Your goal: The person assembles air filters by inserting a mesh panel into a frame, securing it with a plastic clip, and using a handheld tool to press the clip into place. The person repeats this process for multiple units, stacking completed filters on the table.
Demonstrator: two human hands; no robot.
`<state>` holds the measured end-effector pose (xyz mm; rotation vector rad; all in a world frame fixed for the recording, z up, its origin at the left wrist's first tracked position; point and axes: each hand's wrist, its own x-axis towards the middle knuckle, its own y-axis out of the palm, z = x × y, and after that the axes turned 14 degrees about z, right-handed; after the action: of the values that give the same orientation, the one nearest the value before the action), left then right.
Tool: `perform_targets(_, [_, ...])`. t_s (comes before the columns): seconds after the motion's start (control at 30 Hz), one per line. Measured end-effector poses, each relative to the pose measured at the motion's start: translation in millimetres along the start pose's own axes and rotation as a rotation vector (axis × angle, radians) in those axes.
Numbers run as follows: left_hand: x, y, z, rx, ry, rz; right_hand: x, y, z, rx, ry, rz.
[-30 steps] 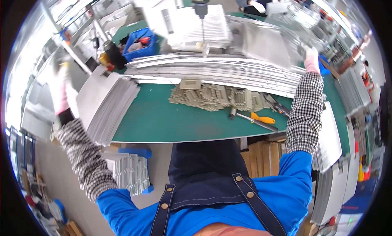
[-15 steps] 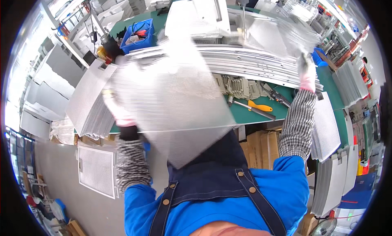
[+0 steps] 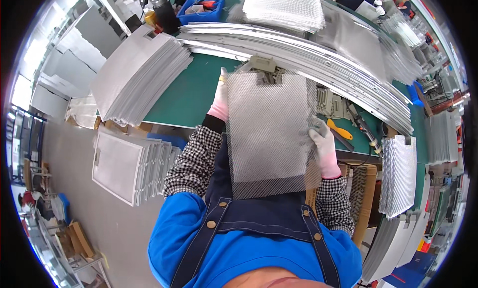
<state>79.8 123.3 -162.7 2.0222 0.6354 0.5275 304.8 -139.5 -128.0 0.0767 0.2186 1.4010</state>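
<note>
Upright before my apron I hold a silver metal mesh sheet with a square notch in its top edge. A further mesh layer shows past its right side; how many sheets there are, I cannot tell. My left hand, in a white glove with a pink cuff, is closed along the left edge, its thumb pointing up. At the right edge, my right hand has its gloved fingers curled against the mesh. Behind the sheet's top lie grey-beige plastic clips, partly hidden.
Mesh stacks stand at the left and right of the green table. Long metal strips lie across it. A yellow-handled tool and a power screwdriver lie to the right. Framed mesh panels stand below left.
The mesh sheet has swung from a tilted, blurred position to upright in front of me. My right hand has come in from the far right to its edge. The view has shifted.
</note>
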Motion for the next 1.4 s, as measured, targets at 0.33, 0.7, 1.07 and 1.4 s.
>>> perform_targets(0.33, [-12, 17, 0, 0.01, 0.004, 0.191, 3, -2, -11, -0.07, 0.077, -0.073])
perform_targets(0.7, [-9, 22, 0, -0.034, -0.001, 0.22, 216, -154, 159, -0.836, -0.255, -0.115])
perform_targets(1.07, [-15, -22, 4, -0.046, 0.068, 0.134, 420, -89, 155, -1.34, -0.273, -0.4])
perform_targets(1.4, [-23, -15, -1, -0.01, 0.09, 0.042, 424, -45, 167, -1.891, -0.003, -0.466])
